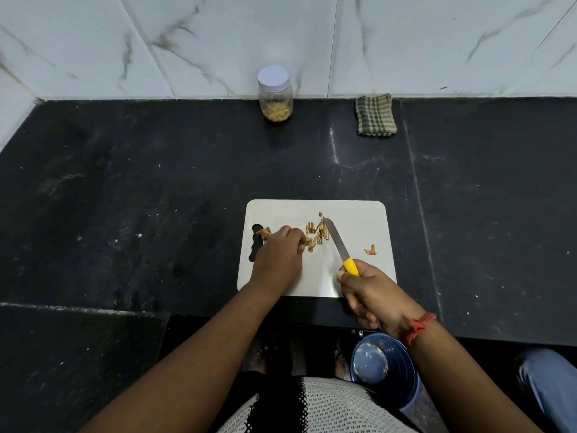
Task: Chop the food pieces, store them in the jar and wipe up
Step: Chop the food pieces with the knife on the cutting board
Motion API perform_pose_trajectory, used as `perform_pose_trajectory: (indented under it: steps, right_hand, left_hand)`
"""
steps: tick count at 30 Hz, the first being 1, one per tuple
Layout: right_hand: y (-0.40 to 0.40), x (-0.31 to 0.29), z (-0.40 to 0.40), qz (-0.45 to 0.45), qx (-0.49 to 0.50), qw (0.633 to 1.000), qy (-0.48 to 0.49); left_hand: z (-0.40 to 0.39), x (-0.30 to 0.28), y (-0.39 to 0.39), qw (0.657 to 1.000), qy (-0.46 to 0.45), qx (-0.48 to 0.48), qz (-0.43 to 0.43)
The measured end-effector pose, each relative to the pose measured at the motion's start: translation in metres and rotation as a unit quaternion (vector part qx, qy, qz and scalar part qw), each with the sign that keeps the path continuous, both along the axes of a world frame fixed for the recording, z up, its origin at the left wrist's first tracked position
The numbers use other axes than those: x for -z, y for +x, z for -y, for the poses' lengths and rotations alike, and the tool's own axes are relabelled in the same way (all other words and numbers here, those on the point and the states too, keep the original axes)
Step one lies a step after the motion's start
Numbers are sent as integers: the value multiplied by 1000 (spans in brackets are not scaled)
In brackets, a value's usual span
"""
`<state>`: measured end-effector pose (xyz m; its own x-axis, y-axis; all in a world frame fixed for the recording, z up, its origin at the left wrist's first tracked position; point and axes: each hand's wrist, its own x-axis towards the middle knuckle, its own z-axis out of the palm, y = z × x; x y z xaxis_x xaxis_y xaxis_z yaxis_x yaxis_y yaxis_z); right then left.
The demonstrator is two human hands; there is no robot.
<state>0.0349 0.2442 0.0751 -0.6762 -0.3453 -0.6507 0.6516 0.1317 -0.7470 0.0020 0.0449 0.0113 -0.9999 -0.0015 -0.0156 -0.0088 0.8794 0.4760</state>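
- Yellow-handled knife with a plain steel blade (338, 245): one only, long axis runs from near right to far left, tip pointing away and a little left, touching the right edge of the cut strips.
- Right hand (371, 295) wraps its fingers round the yellow handle, thumb up near the blade end; a red thread band (420, 327) sits on that wrist.
- Left hand (279, 254) lies knuckles-up on the left part of the board, fingers curled over and pinching an uncut tan food piece (307, 242) (fingertips mostly hidden).
- Thin tan cut strips (318, 231): small loose cluster mid-board, roughly ten or so, most lying near-to-far; too small to count exactly.
- Two stray bits: one at the board's handle slot (264, 233), one alone to the right (371, 250).
- White rectangular plastic cutting board with rounded corners (359, 220), matte, long side left-right, on the near edge of the black speckled stone counter (156, 182).
- One clear jar with a pale screw lid (274, 93), upright at the far wall, lid on, tan pieces in the bottom.
- One folded green checked cloth (375, 115), right of the jar.
- Blue round bucket (382, 364) on the floor, below the counter edge.
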Motion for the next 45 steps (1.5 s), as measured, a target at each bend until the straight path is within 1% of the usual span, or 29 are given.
perform_pose_trajectory:
  steps: [3, 7, 11, 14, 17, 20, 24, 32, 38, 40, 43, 45]
  right_hand:
    - [0, 0, 0, 0, 0, 1000, -2]
    - [0, 0, 1, -2, -2, 1000, 0]
    - [0, -1, 1, -7, -4, 1000, 4]
    - [0, -2, 1, -6, -3, 1000, 2]
    - [0, -1, -1, -3, 1, 1000, 5]
    - [0, 0, -4, -3, 6, 1000, 6]
    - [-1, 1, -3, -8, 5, 1000, 11]
    - [-3, 1, 1, -20, -4, 1000, 14]
    - [-4, 2, -1, -21, 1, 1000, 16]
    - [-4, 2, -1, -21, 0, 1000, 17]
    - [-4, 3, 0, -22, -1, 1000, 16]
    - [-4, 2, 2, -21, -4, 1000, 15]
  left_hand:
    - [-2, -1, 1, 1000, 5, -22, -2]
    - [-7, -9, -4, 997, 26, -62, -27]
    - [-8, -10, -16, 996, 12, -78, -27]
    - [-8, -9, -21, 997, -11, -77, -17]
    - [-8, -8, -19, 997, 2, -77, -23]
    - [-6, -5, -10, 999, 1, -43, -30]
    - [-4, -2, -3, 999, -25, -1, -33]
    - [-1, -4, -12, 998, -58, 20, -32]
    - [0, -6, -9, 997, -52, 30, -39]
    - [-1, -9, -8, 998, -39, 23, -38]
    - [-4, -12, -10, 999, -9, -15, -45]
    - [-7, -12, -14, 998, -13, -28, -52]
